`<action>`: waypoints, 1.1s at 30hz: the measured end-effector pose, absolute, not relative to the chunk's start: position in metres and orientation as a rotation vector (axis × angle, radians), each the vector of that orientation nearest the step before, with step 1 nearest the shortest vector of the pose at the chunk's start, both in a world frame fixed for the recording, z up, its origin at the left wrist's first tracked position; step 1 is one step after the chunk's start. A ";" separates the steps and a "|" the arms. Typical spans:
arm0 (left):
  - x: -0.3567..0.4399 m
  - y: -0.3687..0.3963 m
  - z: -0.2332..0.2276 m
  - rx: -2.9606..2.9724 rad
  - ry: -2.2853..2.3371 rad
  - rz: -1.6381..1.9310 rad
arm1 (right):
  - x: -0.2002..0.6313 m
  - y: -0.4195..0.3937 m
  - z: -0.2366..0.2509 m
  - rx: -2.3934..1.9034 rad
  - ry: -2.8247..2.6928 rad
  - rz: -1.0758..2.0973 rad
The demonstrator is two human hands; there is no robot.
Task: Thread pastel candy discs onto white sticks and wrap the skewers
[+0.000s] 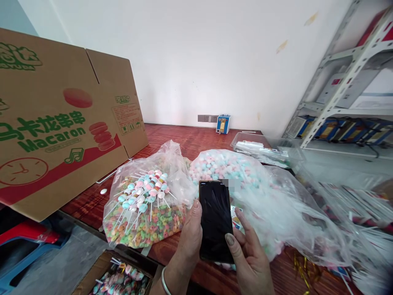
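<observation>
A black smartphone with a dark screen stands upright in front of me. My left hand is closed round its left edge, the thumb lying along the side. At the lower right, my right hand grips the phone's right edge, thumb over the screen's border and fingers partly hidden behind. Beyond the phone lies a clear bag of pink, white and blue candies. To the left, a clear bag of coloured candy rings has a pile of candy sticks on top.
A large cardboard box stands at left on the red-brown table. Below the table edge is an open carton of wrapped candy sticks. Farther back are a blue-and-white device and a clear plastic tray. Metal shelving rises at right.
</observation>
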State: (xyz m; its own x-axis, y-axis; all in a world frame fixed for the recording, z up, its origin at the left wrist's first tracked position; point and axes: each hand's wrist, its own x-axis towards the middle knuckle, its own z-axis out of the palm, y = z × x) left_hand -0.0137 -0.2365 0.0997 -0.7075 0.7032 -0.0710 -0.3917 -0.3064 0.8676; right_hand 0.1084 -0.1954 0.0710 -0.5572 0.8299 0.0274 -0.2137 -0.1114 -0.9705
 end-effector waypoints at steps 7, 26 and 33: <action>-0.015 -0.242 0.097 0.401 1.221 1.952 | 0.105 -0.206 0.078 -0.658 -1.305 1.861; -0.014 -0.240 0.099 0.376 1.246 1.959 | 0.108 -0.203 0.077 -0.590 -1.314 1.883; -0.017 -0.242 0.094 0.380 1.197 1.965 | 0.107 -0.200 0.070 -0.516 -1.355 1.908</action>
